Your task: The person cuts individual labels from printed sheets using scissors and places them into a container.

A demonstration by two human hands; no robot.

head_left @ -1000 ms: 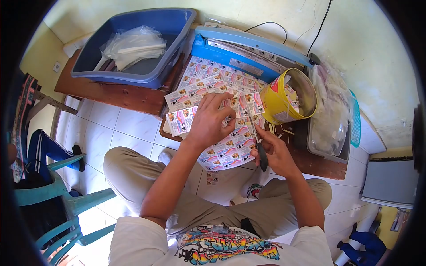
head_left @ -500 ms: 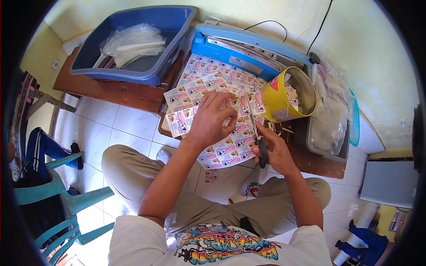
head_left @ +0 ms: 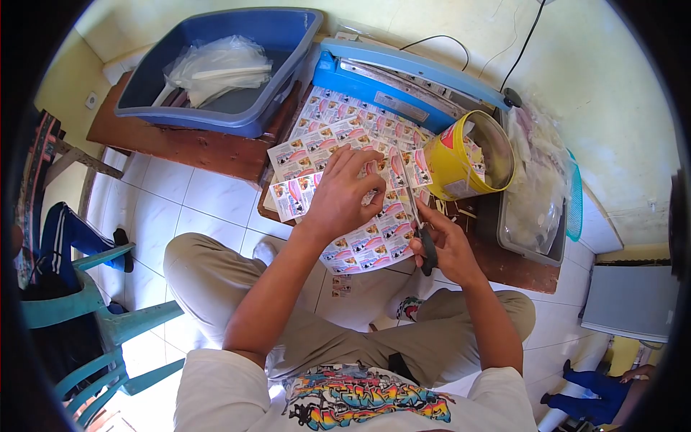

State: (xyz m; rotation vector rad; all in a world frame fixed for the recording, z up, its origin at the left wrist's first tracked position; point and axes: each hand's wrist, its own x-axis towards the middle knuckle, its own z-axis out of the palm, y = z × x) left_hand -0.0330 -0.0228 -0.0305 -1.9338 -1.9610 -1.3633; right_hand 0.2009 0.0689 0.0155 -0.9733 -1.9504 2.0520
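Scissors (head_left: 429,253), one pair, black-handled: gripped in the right hand (head_left: 453,246), blades pointing away from the person, long axis crossing that of the label strip (head_left: 289,196) near its right end, beside the yellow bucket (head_left: 448,160). Label strip, printed: runs left to right over printed sheets (head_left: 374,243), under the left hand (head_left: 349,191), whose fingers curl, pinching or merely pressing, cannot tell; the right hand is nearer the bucket end.

Brown wooden bench, left part (head_left: 173,155): blue plastic tub (head_left: 194,124). Right part (head_left: 522,270): printed label sheets (head_left: 317,119), blue bag sealer (head_left: 374,90), yellow bucket (head_left: 443,162), loose paper strips (head_left: 466,211), grey tray (head_left: 531,251). White tiled floor (head_left: 209,193): small label piece (head_left: 341,286), partly shaded.
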